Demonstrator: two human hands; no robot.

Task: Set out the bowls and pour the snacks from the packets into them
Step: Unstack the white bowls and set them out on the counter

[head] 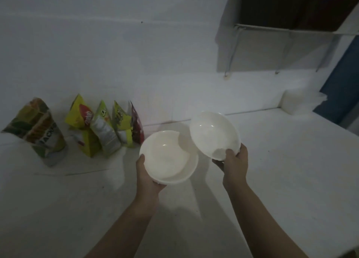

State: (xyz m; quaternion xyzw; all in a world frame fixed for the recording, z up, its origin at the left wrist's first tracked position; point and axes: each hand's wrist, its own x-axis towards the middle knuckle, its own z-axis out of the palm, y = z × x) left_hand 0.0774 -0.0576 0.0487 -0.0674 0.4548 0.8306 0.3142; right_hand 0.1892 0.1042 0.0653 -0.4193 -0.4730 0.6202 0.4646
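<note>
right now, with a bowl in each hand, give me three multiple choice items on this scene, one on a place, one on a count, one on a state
1. Where do the snack packets stand?
A. Against the wall, left of the bowls
B. Inside the bowls
C. On the shelf at upper right

2. How many white bowls are held?
A. One
B. Two
C. Four

3. What is in the bowls?
A. Snacks to the brim
B. Water
C. Nothing visible

Answers:
1. A, the packets line the white wall beyond the left hand.
2. B, the left hand holds the left bowl and the right hand grips the right bowl.
3. C, both bowls show bare white insides.
</note>
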